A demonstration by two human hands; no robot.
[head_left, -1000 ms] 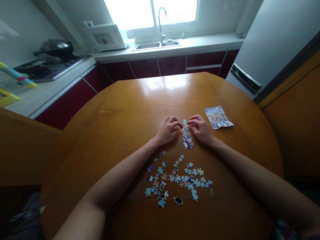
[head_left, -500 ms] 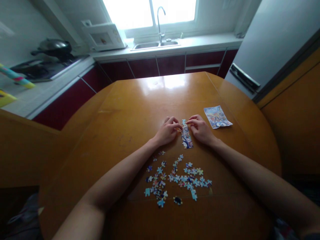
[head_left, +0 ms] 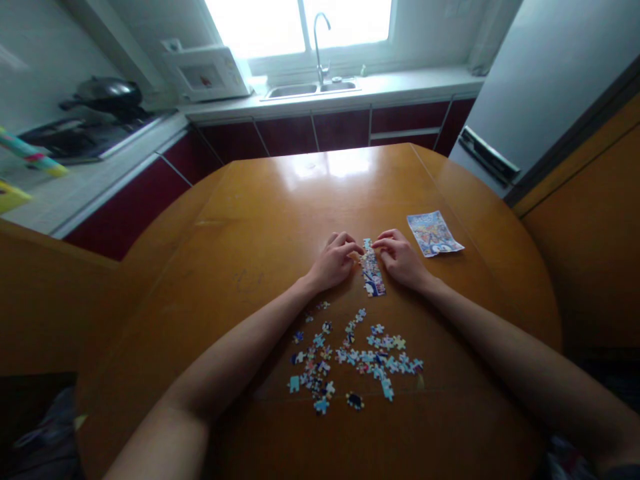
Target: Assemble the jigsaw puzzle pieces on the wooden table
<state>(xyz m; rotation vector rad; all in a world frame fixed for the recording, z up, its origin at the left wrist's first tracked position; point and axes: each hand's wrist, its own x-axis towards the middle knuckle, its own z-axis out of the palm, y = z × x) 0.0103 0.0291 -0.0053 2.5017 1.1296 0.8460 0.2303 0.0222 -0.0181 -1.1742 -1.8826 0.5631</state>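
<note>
A narrow strip of joined jigsaw pieces (head_left: 373,275) lies on the table between my two hands. At its left edge, my left hand (head_left: 337,259) has thumb and forefinger closed on a small puzzle piece (head_left: 359,259), which is mostly covered by the fingertips. On the opposite side, my right hand (head_left: 399,258) rests with its fingers partly bent and apart, the forefinger touching the strip's upper right edge. Closer to me, many loose puzzle pieces (head_left: 357,359) are spread out between my forearms.
A creased picture sheet (head_left: 435,235) lies to the right of my right hand. The oval wooden table (head_left: 280,213) fills the middle. Beyond it are a counter with a sink (head_left: 293,91), a microwave (head_left: 207,75), a pan (head_left: 107,95) on the stove and a fridge (head_left: 545,87).
My left fingers and the small piece have shifted slightly right, closer against the strip's left edge. My right hand and the loose pieces stay where they were.
</note>
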